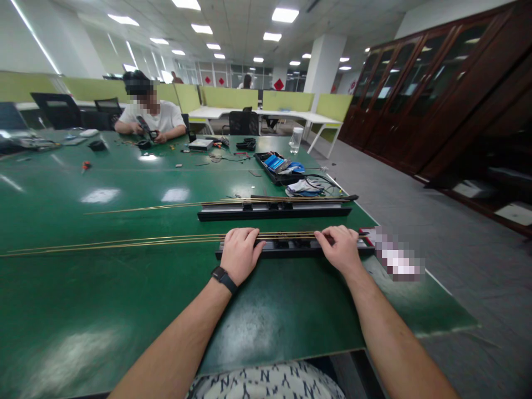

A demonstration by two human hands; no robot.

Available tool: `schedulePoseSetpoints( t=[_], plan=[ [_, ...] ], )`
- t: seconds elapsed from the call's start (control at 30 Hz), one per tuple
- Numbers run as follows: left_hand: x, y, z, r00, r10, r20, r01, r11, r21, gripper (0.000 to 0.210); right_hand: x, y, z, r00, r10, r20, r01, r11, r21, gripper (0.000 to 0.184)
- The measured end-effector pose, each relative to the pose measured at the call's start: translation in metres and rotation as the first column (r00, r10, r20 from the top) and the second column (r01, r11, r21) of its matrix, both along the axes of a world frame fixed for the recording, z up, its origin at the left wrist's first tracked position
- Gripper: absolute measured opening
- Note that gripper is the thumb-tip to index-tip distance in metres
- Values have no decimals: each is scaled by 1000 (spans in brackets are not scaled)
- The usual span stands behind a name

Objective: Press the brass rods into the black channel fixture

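Several rods cross a green table under lights.

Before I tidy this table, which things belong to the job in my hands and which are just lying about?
Job in hand: near black rail, thin golden rods, probably the far black rail.

Apparently lying about: clear cup, black tray, pale cloth.

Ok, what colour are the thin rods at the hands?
Gold: the thin rods show best in the head view.
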State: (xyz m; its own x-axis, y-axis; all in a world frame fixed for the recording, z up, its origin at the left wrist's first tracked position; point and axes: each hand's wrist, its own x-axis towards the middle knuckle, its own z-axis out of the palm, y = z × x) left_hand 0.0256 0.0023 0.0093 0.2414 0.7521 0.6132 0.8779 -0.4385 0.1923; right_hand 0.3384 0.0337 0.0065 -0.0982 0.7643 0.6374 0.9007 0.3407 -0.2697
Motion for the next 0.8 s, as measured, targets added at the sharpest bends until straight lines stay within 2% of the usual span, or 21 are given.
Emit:
schedulePoseSetpoints(
  t=[0.47, 0.8],
  plan=[
    [0, 0, 0, 1000, -5, 14, 5, 1000, -11, 29, -2, -2, 5, 1000, 6, 10, -6, 1000, -5, 39],
    [0, -1, 1, 1000, 2, -1, -2, 1000, -21, 30, -1, 1, 1, 1000, 20, 19, -20, 1000, -17, 41]
  ],
)
